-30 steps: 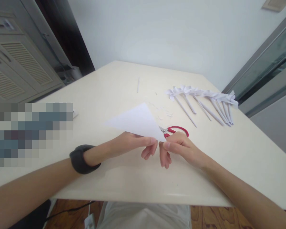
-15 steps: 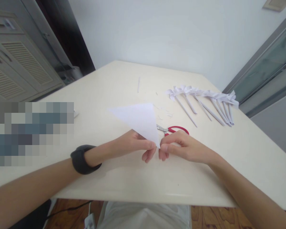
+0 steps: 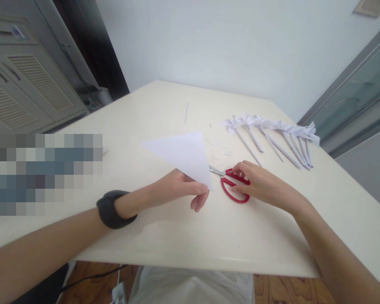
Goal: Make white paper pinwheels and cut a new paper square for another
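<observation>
My left hand point(image 3: 185, 189) pinches the lower right corner of a triangular piece of white paper point(image 3: 183, 153) between thumb and fingers, holding it above the table. To its right lies a pair of scissors point(image 3: 227, 196) with red handles, blades pointing left and partly behind the paper. My right hand point(image 3: 256, 179) has its fingers at the upper handle loop and its thumb at the lower one, gripping the scissors. Small paper scraps point(image 3: 220, 147) are scattered just beyond the blades.
Several rolled white paper sticks with frilled, folded ends point(image 3: 272, 124) lie in a row at the right. One thin paper stick point(image 3: 186, 112) sits farther back. The white table point(image 3: 164, 240) meets a wall behind. A pixelated patch covers the left side.
My right hand has left the paper's corner and moved right onto the scissor handles. The left hand still holds the paper in nearly the same place.
</observation>
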The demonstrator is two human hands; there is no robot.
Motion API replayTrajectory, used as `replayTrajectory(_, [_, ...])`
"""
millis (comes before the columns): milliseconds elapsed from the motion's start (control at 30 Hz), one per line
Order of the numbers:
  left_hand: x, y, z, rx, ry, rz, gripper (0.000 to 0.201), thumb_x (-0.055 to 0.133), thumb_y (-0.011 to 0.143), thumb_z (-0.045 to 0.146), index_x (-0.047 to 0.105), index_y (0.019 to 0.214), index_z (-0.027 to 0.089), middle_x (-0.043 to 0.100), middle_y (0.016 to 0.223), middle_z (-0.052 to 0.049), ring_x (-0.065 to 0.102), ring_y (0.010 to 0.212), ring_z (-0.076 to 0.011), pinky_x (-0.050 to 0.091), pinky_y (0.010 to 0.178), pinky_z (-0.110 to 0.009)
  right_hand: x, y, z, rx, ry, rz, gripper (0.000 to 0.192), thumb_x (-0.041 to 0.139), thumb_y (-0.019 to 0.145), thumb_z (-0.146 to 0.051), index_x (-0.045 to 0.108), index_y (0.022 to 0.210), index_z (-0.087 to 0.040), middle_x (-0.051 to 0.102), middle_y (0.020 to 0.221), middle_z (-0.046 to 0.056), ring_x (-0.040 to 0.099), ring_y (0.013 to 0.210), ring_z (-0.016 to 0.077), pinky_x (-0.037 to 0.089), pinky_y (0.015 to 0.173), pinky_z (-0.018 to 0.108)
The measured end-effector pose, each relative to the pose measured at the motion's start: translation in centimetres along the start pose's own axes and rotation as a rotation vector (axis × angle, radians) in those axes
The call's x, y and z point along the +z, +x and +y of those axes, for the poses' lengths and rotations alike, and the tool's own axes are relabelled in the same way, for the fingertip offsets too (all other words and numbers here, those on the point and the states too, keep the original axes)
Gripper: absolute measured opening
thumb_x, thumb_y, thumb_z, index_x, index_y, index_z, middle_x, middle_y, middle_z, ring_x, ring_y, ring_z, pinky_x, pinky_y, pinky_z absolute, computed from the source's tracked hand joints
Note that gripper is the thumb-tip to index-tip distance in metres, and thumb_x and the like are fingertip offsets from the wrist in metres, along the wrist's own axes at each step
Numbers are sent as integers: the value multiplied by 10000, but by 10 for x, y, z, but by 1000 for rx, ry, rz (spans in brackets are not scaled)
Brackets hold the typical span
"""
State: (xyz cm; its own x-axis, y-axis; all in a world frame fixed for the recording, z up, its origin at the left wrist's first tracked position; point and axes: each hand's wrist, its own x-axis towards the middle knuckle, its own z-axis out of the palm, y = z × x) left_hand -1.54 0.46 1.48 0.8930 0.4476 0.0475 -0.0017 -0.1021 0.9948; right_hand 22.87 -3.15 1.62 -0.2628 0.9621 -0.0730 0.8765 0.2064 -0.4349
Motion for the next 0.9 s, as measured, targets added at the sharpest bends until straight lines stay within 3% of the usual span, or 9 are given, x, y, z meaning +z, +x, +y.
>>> replayTrajectory(200, [1,1,1,12,4,10,319,478,854,256,619,605,115,574,548,-31,521,526,-120,416,576,-246,7,3,-6,41,-89,62,174,526,787,-366,512,827,-198,570,870,67,501,688,175,356,557,286])
replayTrajectory(367, [-8,3,-1,113,-31,102,311,456,851,234,649,639,112,580,539,-31,533,509,-125,428,585,-257,7,6,-7,62,3,99,222,562,764,-398,557,848,-192,587,898,76,524,719,182,368,571,284])
replayTrajectory(567, [-20,2,-1,150,-1,149,318,439,865,228,656,660,116,541,511,-10,545,521,-131,420,599,-270,-1,7,-13,171,516,-39,326,552,773,-475,589,933,-194,606,926,72,527,679,152,375,520,255])
replayTrajectory(767, [-16,4,0,158,-26,139,313,447,849,201,648,631,99,557,504,-24,539,504,-129,425,611,-274,-4,5,-26,108,1199,-164,148,550,792,-294,593,818,-155,567,794,40,510,689,128,412,648,277])
replayTrajectory(900, [-13,4,2,155,-50,135,307,457,836,201,648,620,95,542,487,-20,532,486,-130,426,599,-275,1,2,-32,107,1334,-210,86,597,767,-235,563,758,-156,523,734,3,491,648,102,394,618,242])
